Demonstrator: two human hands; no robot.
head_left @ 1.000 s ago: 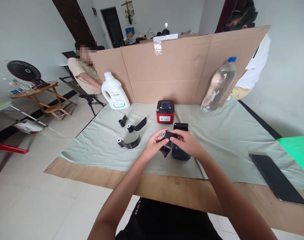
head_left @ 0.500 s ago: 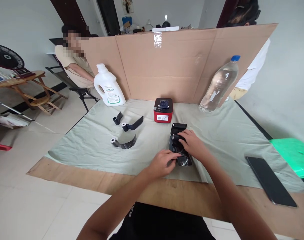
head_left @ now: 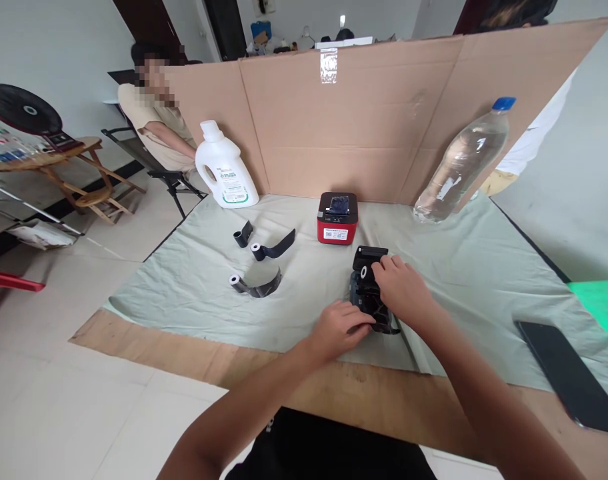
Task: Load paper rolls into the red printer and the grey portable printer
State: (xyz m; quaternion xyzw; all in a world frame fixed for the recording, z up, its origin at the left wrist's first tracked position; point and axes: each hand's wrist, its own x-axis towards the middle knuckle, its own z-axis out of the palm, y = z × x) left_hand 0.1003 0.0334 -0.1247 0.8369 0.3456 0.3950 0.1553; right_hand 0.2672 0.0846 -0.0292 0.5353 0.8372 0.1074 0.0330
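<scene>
A small black printer [head_left: 355, 291] lies on the cloth with its lid [head_left: 371, 253] raised. In its upper part sits a black paper roll [head_left: 365, 273] with a white core end facing left. My right hand [head_left: 403, 285] is closed around the right side of that roll, its fingertips partly hidden. The roll's glossy black loose strip [head_left: 379, 311] runs down over the printer toward me. My left hand [head_left: 340, 328] pinches the strip near its lower left edge, thumb under the forefinger.
Several black rolls with loose tails, including one black roll [head_left: 257, 287], lie at left. Behind are a red-and-black printer [head_left: 337, 220], a white jug [head_left: 229, 170], a water bottle [head_left: 461, 167] and a cardboard screen [head_left: 344, 140]. A black phone [head_left: 569, 373] lies right. A person [head_left: 159, 127] sits beyond.
Both hands brought the black roll from above the cloth to the open printer. The left hand left the roll for its loose strip, which now lies over the printer.
</scene>
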